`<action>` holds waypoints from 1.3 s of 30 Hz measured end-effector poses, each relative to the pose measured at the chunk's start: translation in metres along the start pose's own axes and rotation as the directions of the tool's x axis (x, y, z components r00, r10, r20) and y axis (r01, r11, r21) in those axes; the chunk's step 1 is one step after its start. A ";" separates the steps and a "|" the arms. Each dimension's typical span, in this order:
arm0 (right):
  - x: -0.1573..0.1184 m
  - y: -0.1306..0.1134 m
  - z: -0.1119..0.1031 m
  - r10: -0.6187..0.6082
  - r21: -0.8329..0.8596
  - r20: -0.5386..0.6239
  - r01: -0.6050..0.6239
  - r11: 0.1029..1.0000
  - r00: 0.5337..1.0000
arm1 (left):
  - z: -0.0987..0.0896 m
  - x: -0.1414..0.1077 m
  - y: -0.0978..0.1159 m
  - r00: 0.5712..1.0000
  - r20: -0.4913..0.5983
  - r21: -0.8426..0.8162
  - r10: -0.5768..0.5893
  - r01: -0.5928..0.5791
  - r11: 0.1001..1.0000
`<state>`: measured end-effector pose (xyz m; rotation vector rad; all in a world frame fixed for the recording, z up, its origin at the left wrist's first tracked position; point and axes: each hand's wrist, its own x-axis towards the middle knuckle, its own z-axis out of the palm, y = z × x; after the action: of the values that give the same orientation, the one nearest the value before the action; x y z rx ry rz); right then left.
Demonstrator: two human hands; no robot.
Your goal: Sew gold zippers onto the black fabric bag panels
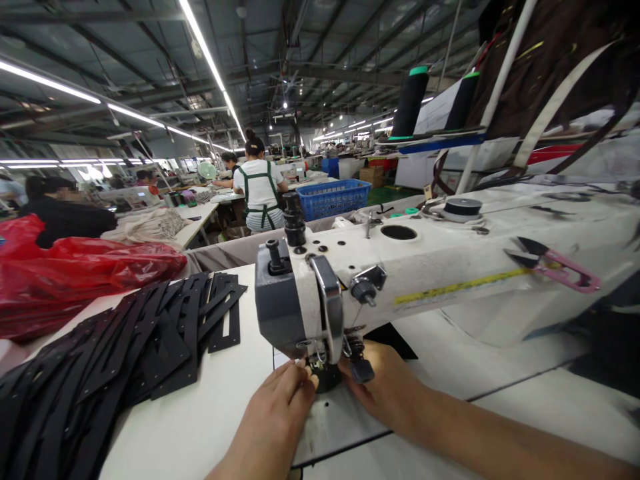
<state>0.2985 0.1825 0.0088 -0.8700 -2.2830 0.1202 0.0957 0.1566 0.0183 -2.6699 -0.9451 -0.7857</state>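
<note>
**Sewing hall (320,57), one machine, two hands**

White sewing machine (440,257). Black strips (173,340), heaped left. Black piece (329,381), below the machine's front, between both hands; long axis hidden. Left hand (277,410): fingertips pressed together, just left of piece. Right hand (387,383): opposite side, equally near; fingertips hidden, grip untellable.

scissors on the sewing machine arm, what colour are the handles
The handles are pink, seen best in the head view.
</note>
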 end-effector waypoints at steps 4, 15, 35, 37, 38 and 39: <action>0.001 0.005 0.005 0.020 -0.029 0.017 -0.020 0.999 1.000 | 0.001 0.002 -0.001 0.999 -0.015 0.002 -0.029 0.029 1.000; 0.001 0.002 0.003 0.044 -0.055 0.019 -0.042 0.998 0.999 | -0.001 0.005 0.002 0.996 -0.006 -0.026 -0.092 0.092 0.995; -0.010 0.007 -0.012 0.184 -0.289 -0.017 -0.181 0.940 0.983 | -0.011 0.006 0.004 0.995 -0.043 -0.045 -0.085 0.083 0.996; -0.031 -0.006 -0.017 0.213 -0.328 -0.052 -0.218 0.919 0.976 | -0.018 0.006 0.018 0.998 -0.049 -0.037 -0.028 0.026 0.999; -0.043 -0.018 -0.020 0.205 -0.315 -0.050 -0.210 0.926 0.977 | -0.019 0.005 0.026 0.998 -0.049 -0.012 0.026 -0.027 1.000; -0.056 -0.032 -0.023 0.208 -0.235 -0.033 -0.210 0.949 0.978 | -0.018 0.004 0.035 0.994 -0.044 0.019 0.098 -0.097 0.995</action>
<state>0.3261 0.1199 0.0045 -1.2346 -2.2219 -0.0652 0.1128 0.1254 0.0354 -2.6499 -0.8005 -0.8093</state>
